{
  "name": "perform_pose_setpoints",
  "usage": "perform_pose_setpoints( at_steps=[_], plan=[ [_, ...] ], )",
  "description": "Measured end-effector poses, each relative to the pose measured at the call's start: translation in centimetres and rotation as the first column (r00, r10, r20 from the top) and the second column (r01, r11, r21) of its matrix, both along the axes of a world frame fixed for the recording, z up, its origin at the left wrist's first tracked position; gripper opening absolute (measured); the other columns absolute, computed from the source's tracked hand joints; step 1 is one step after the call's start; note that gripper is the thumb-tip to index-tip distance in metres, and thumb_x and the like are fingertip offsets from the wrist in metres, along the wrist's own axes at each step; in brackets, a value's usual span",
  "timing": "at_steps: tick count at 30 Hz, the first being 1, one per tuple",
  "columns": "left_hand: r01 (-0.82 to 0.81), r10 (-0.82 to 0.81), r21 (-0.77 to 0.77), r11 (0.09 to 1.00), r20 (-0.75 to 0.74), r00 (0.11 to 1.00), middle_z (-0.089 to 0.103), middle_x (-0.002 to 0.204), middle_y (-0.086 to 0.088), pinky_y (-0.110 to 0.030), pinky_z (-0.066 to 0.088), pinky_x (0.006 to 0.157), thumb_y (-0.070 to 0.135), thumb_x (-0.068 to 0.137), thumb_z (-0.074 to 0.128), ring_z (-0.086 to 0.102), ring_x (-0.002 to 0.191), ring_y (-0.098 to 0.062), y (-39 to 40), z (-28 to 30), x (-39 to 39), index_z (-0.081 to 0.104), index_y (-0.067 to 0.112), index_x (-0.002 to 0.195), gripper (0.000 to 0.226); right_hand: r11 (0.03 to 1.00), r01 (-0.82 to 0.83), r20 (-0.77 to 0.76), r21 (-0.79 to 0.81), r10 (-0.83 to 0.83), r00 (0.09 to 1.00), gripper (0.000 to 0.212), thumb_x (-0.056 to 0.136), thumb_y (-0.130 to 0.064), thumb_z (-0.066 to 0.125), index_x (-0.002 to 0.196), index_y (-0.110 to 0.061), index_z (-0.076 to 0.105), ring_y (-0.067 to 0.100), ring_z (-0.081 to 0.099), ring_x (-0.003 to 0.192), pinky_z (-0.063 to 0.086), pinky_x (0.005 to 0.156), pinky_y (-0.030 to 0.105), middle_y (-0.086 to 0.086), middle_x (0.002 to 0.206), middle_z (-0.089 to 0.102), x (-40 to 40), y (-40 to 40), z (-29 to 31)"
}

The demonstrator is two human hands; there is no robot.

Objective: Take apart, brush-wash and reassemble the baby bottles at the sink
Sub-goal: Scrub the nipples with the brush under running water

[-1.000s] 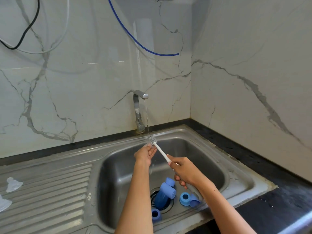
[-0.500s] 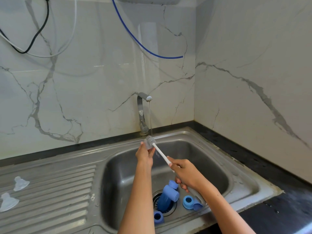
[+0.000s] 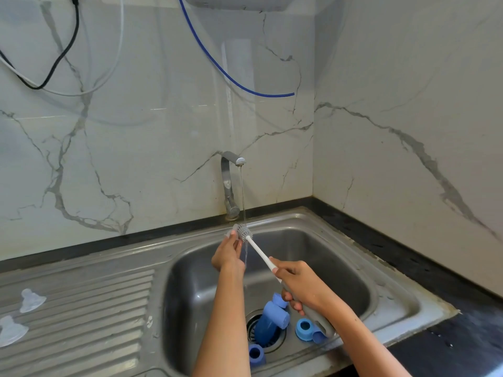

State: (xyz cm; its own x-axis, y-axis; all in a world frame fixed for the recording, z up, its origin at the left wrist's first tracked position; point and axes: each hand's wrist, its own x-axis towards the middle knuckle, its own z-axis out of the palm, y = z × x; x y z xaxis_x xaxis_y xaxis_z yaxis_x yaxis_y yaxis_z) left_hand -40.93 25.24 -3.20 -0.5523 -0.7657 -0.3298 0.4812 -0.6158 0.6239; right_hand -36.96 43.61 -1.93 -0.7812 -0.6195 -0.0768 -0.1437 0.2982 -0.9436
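Head view: you held a small clear teat (image 3: 231, 232) pinched in your left hand (image 3: 228, 255) under the thin stream from the tap (image 3: 230, 183), at the back rim of the sink (image 3: 381, 268). Your right hand (image 3: 300, 284) was wrapped round the grey grip of the bottle brush (image 3: 255, 247), its bristle head touching the teat. Wet and soft, the teat likely slipped and folded easily, so a pinch at its flanged base suited best; the brush looked light and stiff. Both forearms reached forward, the left wrist raised, the right lower and angled up. Blue bottle parts (image 3: 269, 319) lay over the drain; two more teats (image 3: 31, 300) sat on the draining surface.
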Motion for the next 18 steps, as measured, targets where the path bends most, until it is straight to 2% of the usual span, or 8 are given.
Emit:
perform_pose_setpoints(
  at_steps=[2, 6, 10, 13, 16, 18],
  plan=[
    [0.004, -0.003, -0.055, 0.998, 0.031, 1.0, 0.069, 0.087, -0.018, -0.028, 0.058, 0.074, -0.006, 0.076, 0.073, 0.068, 0.072, -0.02, 0.3, -0.3, 0.0, 0.064, -0.01, 0.105, 0.03, 1.0, 0.014, -0.006, -0.006, -0.014, 1.0, 0.042, 0.103, -0.024, 0.039, 0.144, -0.031, 0.04, 0.007, 0.037, 0.034, 0.038, 0.036, 0.021, 0.002, 0.054, 0.044, 0.1, -0.3, 0.0],
    [0.013, 0.003, -0.194, 0.981, 0.082, 0.997, 0.067, 0.088, -0.025, -0.024, 0.058, 0.056, -0.011, 0.076, 0.071, 0.066, 0.067, -0.022, 1.3, -0.3, -0.5, 0.064, -0.007, 0.088, 0.014, 0.997, 0.067, -0.068, -0.041, -0.07, 0.995, 0.041, 0.103, -0.022, 0.039, 0.144, -0.026, 0.042, 0.006, 0.039, 0.035, 0.039, 0.036, 0.022, 0.001, 0.059, 0.046, 0.2, -1.0, 0.0],
    [-0.078, 0.13, -0.309, 0.948, 0.151, 0.98, 0.068, 0.087, -0.027, -0.018, 0.055, 0.05, -0.011, 0.074, 0.073, 0.063, 0.059, -0.019, 1.6, -0.4, -1.0, 0.067, -0.009, 0.09, 0.017, 0.988, 0.139, -0.091, -0.073, -0.145, 0.985, 0.039, 0.103, -0.025, 0.04, 0.141, -0.03, 0.046, 0.009, 0.038, 0.036, 0.039, 0.036, 0.023, 0.004, 0.059, 0.046, -0.1, -0.6, 0.0],
    [-0.113, 0.189, -0.328, 0.938, 0.211, 0.959, 0.069, 0.085, -0.024, -0.019, 0.056, 0.053, -0.008, 0.076, 0.073, 0.064, 0.064, -0.022, 1.2, -1.0, -0.6, 0.069, -0.01, 0.091, 0.016, 0.996, 0.089, -0.102, -0.027, -0.091, 0.991, 0.04, 0.103, -0.025, 0.041, 0.142, -0.032, 0.043, 0.007, 0.039, 0.034, 0.039, 0.036, 0.023, 0.002, 0.056, 0.046, 0.3, -0.2, -0.2],
    [-0.032, 0.126, -0.389, 0.921, 0.217, 0.968, 0.069, 0.084, -0.024, -0.021, 0.057, 0.053, -0.013, 0.076, 0.07, 0.066, 0.065, -0.023, 1.3, -1.3, -0.7, 0.069, -0.009, 0.09, 0.015, 0.997, 0.072, -0.105, 0.029, -0.068, 0.992, 0.042, 0.103, -0.024, 0.04, 0.144, -0.03, 0.041, 0.006, 0.039, 0.033, 0.04, 0.037, 0.021, 0.001, 0.055, 0.047, 0.5, -0.5, -0.3],
    [0.073, 0.044, -0.483, 0.873, 0.227, 0.973, 0.069, 0.078, -0.019, -0.023, 0.058, 0.056, -0.013, 0.077, 0.068, 0.068, 0.064, -0.021, 1.8, -1.2, -1.0, 0.07, -0.007, 0.088, 0.012, 0.995, 0.096, -0.125, 0.031, -0.092, 0.988, 0.042, 0.103, -0.022, 0.039, 0.144, -0.026, 0.042, 0.006, 0.039, 0.035, 0.04, 0.037, 0.02, 0.002, 0.057, 0.047, 0.1, -0.5, 0.0]
  ],
)
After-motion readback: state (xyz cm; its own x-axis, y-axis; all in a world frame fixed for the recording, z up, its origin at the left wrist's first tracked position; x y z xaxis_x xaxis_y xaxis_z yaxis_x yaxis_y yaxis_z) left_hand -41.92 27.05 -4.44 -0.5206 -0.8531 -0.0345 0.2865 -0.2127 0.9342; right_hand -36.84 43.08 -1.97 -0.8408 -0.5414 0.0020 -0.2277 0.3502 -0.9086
